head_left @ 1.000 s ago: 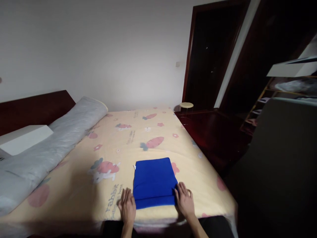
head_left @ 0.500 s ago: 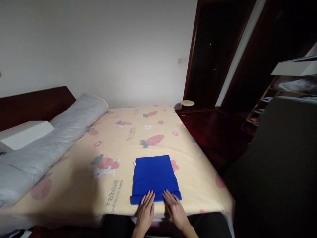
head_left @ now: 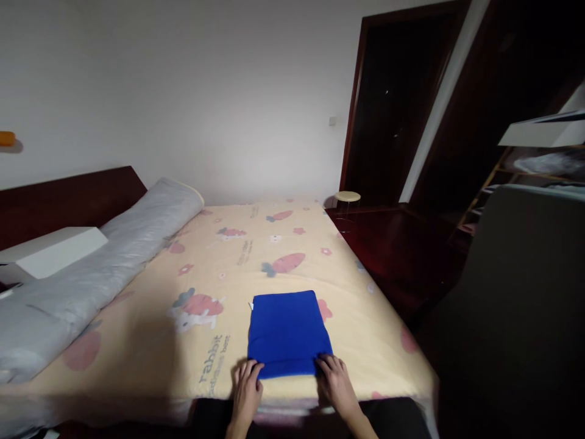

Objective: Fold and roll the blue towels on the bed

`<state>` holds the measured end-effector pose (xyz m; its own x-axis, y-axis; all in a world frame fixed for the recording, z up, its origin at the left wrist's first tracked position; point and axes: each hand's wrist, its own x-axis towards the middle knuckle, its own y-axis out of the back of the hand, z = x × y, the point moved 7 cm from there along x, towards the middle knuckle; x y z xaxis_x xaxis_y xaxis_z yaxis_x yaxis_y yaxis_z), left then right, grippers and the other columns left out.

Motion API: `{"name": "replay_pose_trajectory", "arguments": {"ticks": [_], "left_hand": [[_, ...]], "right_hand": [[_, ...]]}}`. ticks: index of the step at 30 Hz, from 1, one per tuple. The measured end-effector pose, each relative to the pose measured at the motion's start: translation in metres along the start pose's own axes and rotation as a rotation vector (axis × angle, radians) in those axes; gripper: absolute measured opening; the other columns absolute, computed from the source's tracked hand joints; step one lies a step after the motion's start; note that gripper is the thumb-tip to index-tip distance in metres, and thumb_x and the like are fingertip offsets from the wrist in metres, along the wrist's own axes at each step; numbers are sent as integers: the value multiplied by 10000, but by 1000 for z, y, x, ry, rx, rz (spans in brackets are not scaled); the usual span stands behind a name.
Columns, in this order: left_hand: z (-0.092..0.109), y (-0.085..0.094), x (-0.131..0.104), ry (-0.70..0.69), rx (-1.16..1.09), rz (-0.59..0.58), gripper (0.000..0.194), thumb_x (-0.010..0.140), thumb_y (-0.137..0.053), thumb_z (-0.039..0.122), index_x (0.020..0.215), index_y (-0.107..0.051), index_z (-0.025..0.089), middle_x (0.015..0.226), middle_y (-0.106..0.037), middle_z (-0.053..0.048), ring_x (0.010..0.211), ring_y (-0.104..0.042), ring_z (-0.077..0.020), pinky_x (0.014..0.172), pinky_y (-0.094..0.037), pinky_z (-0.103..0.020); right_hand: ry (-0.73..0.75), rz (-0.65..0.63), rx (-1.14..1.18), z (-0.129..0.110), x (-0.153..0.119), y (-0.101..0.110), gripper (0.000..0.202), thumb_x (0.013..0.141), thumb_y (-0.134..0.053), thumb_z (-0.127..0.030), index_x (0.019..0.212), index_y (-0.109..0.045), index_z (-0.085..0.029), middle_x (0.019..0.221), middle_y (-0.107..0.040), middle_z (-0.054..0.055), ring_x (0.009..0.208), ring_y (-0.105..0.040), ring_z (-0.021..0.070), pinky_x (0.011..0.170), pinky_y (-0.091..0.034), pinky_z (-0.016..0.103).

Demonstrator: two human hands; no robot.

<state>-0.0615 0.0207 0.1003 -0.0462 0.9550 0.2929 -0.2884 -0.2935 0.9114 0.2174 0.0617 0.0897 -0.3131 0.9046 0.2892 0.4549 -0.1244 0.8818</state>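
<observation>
A blue cloth (head_left: 290,329) lies flat on the bed near its front edge, with a folded strip along its near side and a small white tag at its upper left. My left hand (head_left: 247,385) has its fingers curled on the near left corner of the cloth. At the near right corner, my right hand (head_left: 337,381) rests with bent fingers gripping the folded edge.
The patterned bed sheet (head_left: 150,341) surrounds the cloth. A rolled grey bedding bundle (head_left: 123,256) and a white box (head_left: 59,250) lie at the left. Beyond the bed stands a round stool (head_left: 347,196); a dark chair back (head_left: 521,292) is at the right.
My hands have moved apart from the middle of the folded strip to its two ends, and their fingers have gone from flat to curled. The view has shifted slightly.
</observation>
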Motion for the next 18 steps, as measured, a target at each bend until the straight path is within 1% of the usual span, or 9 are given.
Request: {"name": "replay_pose_trajectory", "arguments": {"ticks": [3,5,9,11,15,18], "left_hand": [[6,6,5,28,-36,-34,532,687,-414,-24,1034,-678,282,1075,-691,-17,1121,-580,-217,1017,-388,-439],[7,9,6,52,-63,-51,495,683,-412,-24,981,-671,274,1019,-687,-10,1092,-581,-211,1009,-369,-432],[0,9,6,77,-83,-76,421,675,-440,-9,914,-661,258,954,-684,-7,1060,-591,-208,987,-367,-411],[-7,8,5,86,-87,-65,425,686,-450,1,939,-666,265,980,-692,-8,1072,-596,-209,971,-379,-404],[-18,2,2,79,-88,-28,460,727,-449,22,1027,-679,285,1089,-698,-24,1129,-584,-220,970,-385,-414],[-22,0,-1,89,-78,-5,507,707,-438,-1,1043,-687,285,1128,-688,-32,1147,-569,-222,979,-374,-417]], "right_hand": [[-28,-5,-57,-2,4,7,460,748,-444,-57,1109,-660,-242,1166,-651,89,1092,-546,256,961,-372,422],[-42,-46,-75,-1,7,8,461,735,-441,-48,1093,-657,-242,1150,-651,83,1073,-537,256,951,-349,413],[-58,-144,-61,6,12,5,437,684,-455,-41,1026,-666,-212,1083,-663,82,1045,-538,256,939,-320,399],[-58,-150,-51,9,12,5,444,677,-457,-42,1025,-667,-221,1082,-660,71,1043,-536,252,930,-314,392],[-42,-108,-56,11,9,6,495,719,-455,-52,1130,-643,-254,1153,-644,62,1067,-529,241,930,-306,388],[-45,-92,-65,11,7,7,489,741,-458,-70,1155,-636,-259,1169,-647,68,1067,-533,240,931,-308,395]]}}
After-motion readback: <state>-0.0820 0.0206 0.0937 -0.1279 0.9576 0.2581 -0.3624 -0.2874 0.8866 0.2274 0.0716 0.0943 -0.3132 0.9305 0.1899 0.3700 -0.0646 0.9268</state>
